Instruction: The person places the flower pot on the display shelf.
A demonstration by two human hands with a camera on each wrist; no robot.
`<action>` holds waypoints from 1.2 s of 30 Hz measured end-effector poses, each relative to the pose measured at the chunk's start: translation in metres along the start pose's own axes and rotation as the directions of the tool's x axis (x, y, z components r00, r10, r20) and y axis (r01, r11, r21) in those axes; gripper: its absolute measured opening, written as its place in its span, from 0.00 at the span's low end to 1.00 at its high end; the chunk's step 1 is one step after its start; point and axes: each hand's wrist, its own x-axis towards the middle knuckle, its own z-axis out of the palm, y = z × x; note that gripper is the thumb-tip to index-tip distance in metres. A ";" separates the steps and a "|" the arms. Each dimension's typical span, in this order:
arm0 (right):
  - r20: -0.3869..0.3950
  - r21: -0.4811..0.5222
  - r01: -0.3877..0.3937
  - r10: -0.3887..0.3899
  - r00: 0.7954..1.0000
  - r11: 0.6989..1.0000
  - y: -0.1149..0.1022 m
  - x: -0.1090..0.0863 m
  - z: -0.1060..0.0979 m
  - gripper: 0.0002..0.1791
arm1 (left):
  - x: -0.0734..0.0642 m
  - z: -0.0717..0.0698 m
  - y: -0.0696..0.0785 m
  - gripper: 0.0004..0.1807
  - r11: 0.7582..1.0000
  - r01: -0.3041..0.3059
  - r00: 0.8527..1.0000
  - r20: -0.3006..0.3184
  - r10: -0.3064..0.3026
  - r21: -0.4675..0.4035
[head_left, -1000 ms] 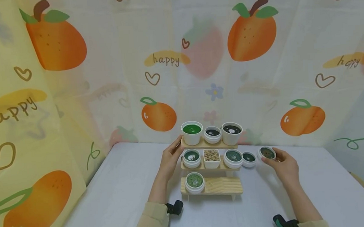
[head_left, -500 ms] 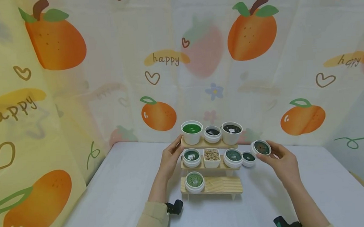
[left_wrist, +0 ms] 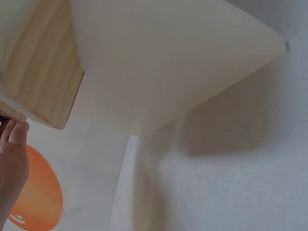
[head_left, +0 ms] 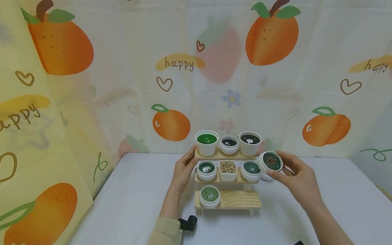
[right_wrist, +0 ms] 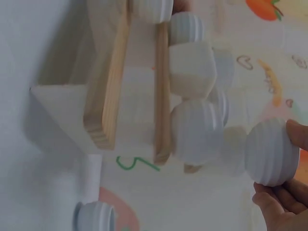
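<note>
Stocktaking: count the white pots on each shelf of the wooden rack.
7 on the rack: three on the top shelf, three on the middle, one on the bottom. An eighth is in the right hand; another may be hidden behind it.

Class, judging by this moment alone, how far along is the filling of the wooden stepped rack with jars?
Done: seven pots sit on the rack. In hand: the right hand holds a brown-filled jar aloft beside the middle step; the left hand steadies the rack. Left: that jar and one on the table.

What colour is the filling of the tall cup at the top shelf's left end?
Bright green, clearest in the head view: tall cup.
</note>
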 end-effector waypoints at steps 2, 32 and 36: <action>0.021 0.034 0.029 -0.029 0.999 0.999 -0.004 -0.003 0.002 0.36 | 0.000 0.000 0.000 0.28 1.000 0.000 1.000 0.003 0.000 0.002; 0.227 0.063 0.026 -0.040 0.973 0.998 -0.002 -0.036 0.048 0.35 | 0.000 0.000 -0.001 0.28 1.000 -0.002 1.000 -0.012 0.002 -0.003; 0.241 0.051 -0.008 -0.004 0.971 0.999 0.003 -0.038 0.053 0.36 | 0.000 0.000 -0.001 0.29 1.000 -0.007 1.000 -0.009 0.007 -0.012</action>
